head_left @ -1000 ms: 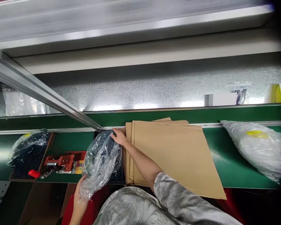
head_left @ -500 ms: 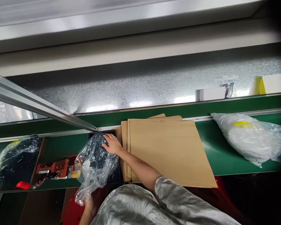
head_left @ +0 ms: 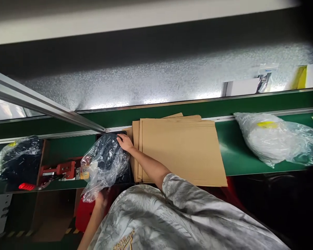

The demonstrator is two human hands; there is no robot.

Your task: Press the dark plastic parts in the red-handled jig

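Note:
A clear plastic bag (head_left: 104, 163) holding dark parts lies over a black tray (head_left: 125, 177) on the green belt. My right hand (head_left: 124, 142) reaches across to the bag's far top end, fingers curled together on the plastic. Below the table's front edge, my left hand (head_left: 101, 200) grips the bag's lower end and is mostly hidden by the plastic. A stack of brown cardboard sheets (head_left: 179, 149) lies right beside the tray, under my right forearm.
A slanted aluminium bar (head_left: 41, 104) ends just above the bag. To the left are a red clamp tool (head_left: 58, 170) and another bag of dark parts (head_left: 18, 156) in a brown tray. A whitish filled bag (head_left: 271, 139) lies on the green belt (head_left: 234, 156) at right.
My left hand has sunk lower below the table edge with the bag's end. My right hand stays on the bag's top. The view has shifted slightly.

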